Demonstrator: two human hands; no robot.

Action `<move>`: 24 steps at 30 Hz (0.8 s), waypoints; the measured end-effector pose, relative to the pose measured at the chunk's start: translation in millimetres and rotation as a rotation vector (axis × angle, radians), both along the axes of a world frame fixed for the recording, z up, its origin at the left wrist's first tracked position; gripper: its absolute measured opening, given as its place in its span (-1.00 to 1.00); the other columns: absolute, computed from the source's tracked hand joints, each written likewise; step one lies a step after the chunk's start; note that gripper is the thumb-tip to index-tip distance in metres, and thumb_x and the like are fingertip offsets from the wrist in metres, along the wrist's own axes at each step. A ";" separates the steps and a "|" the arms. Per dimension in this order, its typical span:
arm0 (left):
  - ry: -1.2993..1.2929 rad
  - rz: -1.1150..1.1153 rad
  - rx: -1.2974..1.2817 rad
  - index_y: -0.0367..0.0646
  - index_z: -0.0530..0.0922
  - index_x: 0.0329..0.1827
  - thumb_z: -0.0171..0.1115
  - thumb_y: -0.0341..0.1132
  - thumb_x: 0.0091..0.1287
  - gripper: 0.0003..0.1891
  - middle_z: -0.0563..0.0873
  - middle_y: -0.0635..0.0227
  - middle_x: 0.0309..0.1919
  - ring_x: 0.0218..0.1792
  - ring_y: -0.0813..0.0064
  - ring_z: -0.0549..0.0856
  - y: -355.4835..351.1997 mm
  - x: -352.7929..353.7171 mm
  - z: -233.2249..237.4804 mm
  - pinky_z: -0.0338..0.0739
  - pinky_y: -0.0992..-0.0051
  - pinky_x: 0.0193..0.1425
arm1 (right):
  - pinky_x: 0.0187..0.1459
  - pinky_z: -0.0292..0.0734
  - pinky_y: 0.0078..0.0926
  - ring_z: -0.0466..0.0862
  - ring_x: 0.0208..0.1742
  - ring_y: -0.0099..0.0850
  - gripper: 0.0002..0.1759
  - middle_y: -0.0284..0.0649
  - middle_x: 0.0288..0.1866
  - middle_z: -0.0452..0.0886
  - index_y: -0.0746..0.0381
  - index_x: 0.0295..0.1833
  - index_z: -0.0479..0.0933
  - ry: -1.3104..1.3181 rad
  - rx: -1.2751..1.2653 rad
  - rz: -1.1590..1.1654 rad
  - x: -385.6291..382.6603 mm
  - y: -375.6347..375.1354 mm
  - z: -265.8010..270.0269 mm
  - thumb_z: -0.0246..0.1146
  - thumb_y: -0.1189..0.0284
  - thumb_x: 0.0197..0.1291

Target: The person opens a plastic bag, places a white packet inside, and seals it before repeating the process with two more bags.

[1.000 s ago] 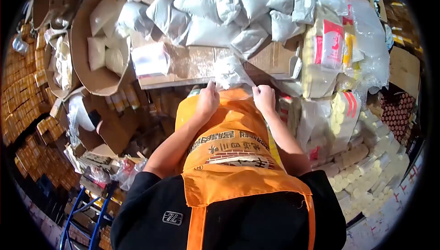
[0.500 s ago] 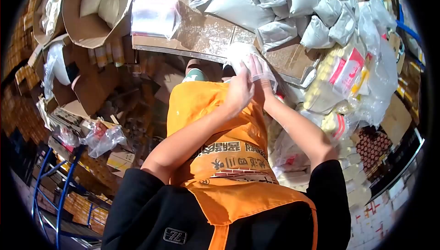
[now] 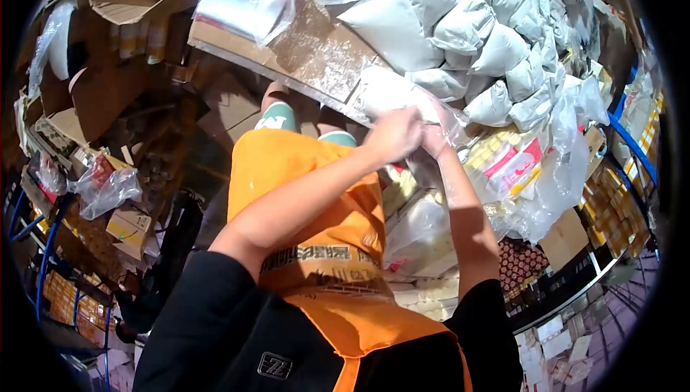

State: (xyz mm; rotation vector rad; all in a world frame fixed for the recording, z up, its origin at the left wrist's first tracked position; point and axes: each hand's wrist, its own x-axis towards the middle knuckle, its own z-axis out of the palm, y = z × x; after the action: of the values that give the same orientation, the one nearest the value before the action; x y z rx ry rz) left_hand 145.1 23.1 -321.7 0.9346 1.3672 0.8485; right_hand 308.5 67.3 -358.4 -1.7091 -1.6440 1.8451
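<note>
A clear plastic bag of white powder [image 3: 392, 94] lies at the near edge of the cardboard-covered table, its loose film reaching to the right. My left hand [image 3: 397, 135] is closed at the near end of this bag, slightly blurred, and its fingertips are hidden. Right beside it, my right hand [image 3: 434, 133] grips the bag's near right side, with clear film over its fingers. Behind the bag lies a pile of filled white bags [image 3: 460, 25]. A stack of flat clear plastic bags [image 3: 248, 0] rests on the table to the left.
White powder is scattered over the cardboard table top [image 3: 334, 61]. Cardboard boxes [image 3: 118, 104] stand at the left. Packs of pale yellow goods with pink labels [image 3: 514, 162] lie at the right under crumpled plastic. Blue metal tubing [image 3: 632, 140] runs along the right.
The view has turned, so the table now slants down to the right. My left hand has closed into a fist at the bag's near end, and my right hand has shifted to its right side.
</note>
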 end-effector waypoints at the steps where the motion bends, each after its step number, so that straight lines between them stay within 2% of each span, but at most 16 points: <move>1: 0.168 0.030 -0.130 -0.31 0.51 -0.26 0.09 -0.29 0.24 -0.79 0.64 -0.07 -0.47 -0.36 -0.06 0.66 -5.9 -13.9 -15.5 0.53 0.14 -0.22 | 0.15 0.44 -0.46 0.54 0.10 -0.42 -0.38 -0.18 0.09 0.57 0.32 0.25 0.42 -0.056 0.081 0.037 2.3 6.1 0.2 0.41 0.44 0.04; 4: 0.296 0.186 -0.302 -0.36 0.46 -0.29 0.13 -0.23 0.26 -0.72 0.61 -0.12 -0.44 -0.34 -0.09 0.62 -34.5 -44.2 -92.5 0.49 0.10 -0.18 | 0.14 0.43 -0.47 0.56 0.06 -0.42 -0.47 -0.16 0.03 0.62 0.32 0.17 0.50 -0.037 0.137 0.015 18.7 9.6 -11.8 0.39 0.38 0.07; 6: 0.324 0.217 -0.226 -0.37 0.47 -0.21 0.19 -0.26 0.27 -0.72 0.61 -0.05 -0.39 -0.29 0.00 0.62 -29.6 -59.0 -121.3 0.49 0.17 -0.16 | 0.16 0.43 -0.47 0.56 0.09 -0.44 -0.45 -0.23 0.13 0.56 0.34 0.22 0.45 0.015 -0.118 -0.103 53.1 3.9 -47.0 0.35 0.46 0.08; 7: 0.255 0.220 -0.181 -0.36 0.48 -0.16 0.19 -0.25 0.29 -0.71 0.62 -0.04 -0.37 -0.27 0.03 0.64 -19.0 -65.1 -127.3 0.50 0.21 -0.16 | 0.17 0.45 -0.47 0.57 0.09 -0.42 -0.49 -0.22 0.14 0.55 0.35 0.23 0.43 0.134 -0.316 -0.355 57.5 -5.3 -57.5 0.27 0.49 0.13; 9: 0.089 0.145 -0.176 -0.31 0.50 -0.01 0.16 -0.22 0.34 -0.67 0.66 -0.03 -0.32 -0.23 0.11 0.68 7.9 -76.8 -137.4 0.53 0.29 -0.13 | 0.18 0.46 -0.45 0.58 0.11 -0.41 -0.49 -0.20 0.15 0.55 0.34 0.25 0.41 0.255 -0.347 -0.513 62.4 -20.4 -82.9 0.22 0.47 0.17; 10: 0.093 0.092 -0.178 -0.32 0.52 -0.07 0.13 -0.18 0.36 -0.68 0.68 -0.02 -0.31 -0.25 0.08 0.68 20.5 -77.2 -144.9 0.53 0.28 -0.13 | 0.20 0.47 -0.43 0.58 0.13 -0.39 -0.50 -0.19 0.17 0.54 0.33 0.27 0.39 0.367 -0.372 -0.662 64.6 -28.5 -96.5 0.17 0.46 0.20; 12: 0.138 -0.107 -0.166 -0.32 0.54 -0.18 0.09 -0.12 0.39 -0.65 0.66 -0.04 -0.35 -0.28 0.03 0.66 50.1 -77.7 -135.0 0.52 0.27 -0.15 | 0.23 0.46 -0.39 0.55 0.17 -0.36 -0.49 -0.21 0.18 0.53 0.31 0.32 0.34 0.485 -0.396 -0.727 73.1 -49.3 -125.5 0.13 0.38 0.28; 14: 0.255 -0.182 -0.220 -0.33 0.53 -0.27 0.05 -0.06 0.41 -0.59 0.64 -0.08 -0.38 -0.31 -0.02 0.63 61.4 -73.9 -138.6 0.50 0.26 -0.18 | 0.21 0.43 -0.39 0.52 0.13 -0.40 -0.45 -0.28 0.11 0.54 0.24 0.30 0.36 0.552 -0.680 -1.168 74.3 -67.9 -142.8 0.31 0.35 0.23; 15: 0.230 -0.172 -0.267 -0.33 0.51 -0.30 0.04 -0.05 0.42 -0.58 0.61 -0.13 -0.40 -0.33 -0.06 0.59 63.8 -74.1 -140.1 0.49 0.24 -0.19 | 0.18 0.45 -0.41 0.51 0.13 -0.40 -0.43 -0.30 0.09 0.54 0.24 0.30 0.36 0.512 -0.680 -1.179 58.1 -66.2 -123.9 0.33 0.37 0.18; 16: 0.245 -0.215 -0.307 -0.35 0.52 -0.29 0.02 -0.04 0.44 -0.56 0.63 -0.06 -0.43 -0.37 0.03 0.61 67.0 -76.2 -142.0 0.49 0.27 -0.18 | 0.18 0.45 -0.41 0.51 0.13 -0.40 -0.43 -0.30 0.09 0.54 0.24 0.30 0.36 0.523 -0.689 -1.213 59.2 -81.0 -121.5 0.33 0.37 0.18; 18: 0.149 -0.209 -0.466 -0.36 0.52 -0.30 -0.03 -0.04 0.47 -0.54 0.64 0.05 -0.46 -0.39 0.16 0.61 72.0 -77.2 -137.7 0.48 0.29 -0.18 | 0.18 0.43 -0.44 0.49 0.16 -0.41 -0.39 -0.30 0.09 0.54 0.28 0.28 0.38 0.501 -0.285 -0.874 56.1 -101.4 -127.3 0.36 0.39 0.10; 19: 0.168 -0.239 -0.469 -0.36 0.52 -0.30 -0.03 -0.04 0.47 -0.54 0.64 0.05 -0.46 -0.39 0.16 0.61 73.0 -77.0 -140.3 0.48 0.29 -0.18 | 0.19 0.41 -0.45 0.48 0.18 -0.40 -0.35 -0.28 0.15 0.53 0.34 0.28 0.40 0.419 -0.068 -0.601 28.3 -57.6 -100.5 0.38 0.41 0.04; 21: 0.087 -0.246 -0.354 -0.37 0.52 -0.32 -0.07 -0.05 0.49 -0.52 0.63 0.16 -0.50 -0.42 0.30 0.59 68.8 -74.9 -143.1 0.47 0.30 -0.17 | 0.21 0.41 -0.42 0.49 0.19 -0.39 -0.33 -0.25 0.18 0.51 0.33 0.30 0.37 0.405 -0.185 -0.741 26.4 -60.5 -97.7 0.38 0.45 0.03; 22: 0.135 -0.322 -0.430 -0.38 0.49 -0.35 -0.10 -0.09 0.51 -0.53 0.59 0.01 -0.53 -0.46 0.14 0.54 72.2 -78.4 -137.3 0.45 0.28 -0.20 | 0.23 0.41 -0.39 0.49 0.21 -0.39 -0.31 -0.23 0.20 0.50 0.33 0.32 0.35 0.381 -0.295 -0.848 27.7 -68.6 -100.5 0.38 0.50 0.02; 23: 0.235 -0.377 -0.342 -0.38 0.47 -0.35 -0.11 -0.12 0.51 -0.55 0.55 -0.06 -0.54 -0.46 0.04 0.50 75.2 -78.5 -130.3 0.43 0.26 -0.23 | 0.21 0.43 -0.43 0.52 0.18 -0.39 -0.37 -0.23 0.19 0.52 0.33 0.30 0.37 0.244 -0.216 -0.725 39.0 -80.8 -116.2 0.35 0.52 0.06; 24: 0.330 -0.426 -0.248 -0.39 0.45 -0.36 -0.11 -0.15 0.51 -0.57 0.51 -0.12 -0.55 -0.47 -0.06 0.46 76.7 -77.7 -123.9 0.42 0.25 -0.26 | 0.21 0.45 -0.42 0.55 0.17 -0.37 -0.44 -0.23 0.19 0.53 0.33 0.28 0.39 0.232 -0.311 -0.751 39.2 -77.2 -111.7 0.29 0.48 0.15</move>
State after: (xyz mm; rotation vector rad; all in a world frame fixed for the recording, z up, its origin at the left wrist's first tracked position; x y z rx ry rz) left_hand 67.5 99.8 -445.5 1.1474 1.4375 0.2010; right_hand 347.7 -9.9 -470.1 -1.7802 -0.5160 1.8407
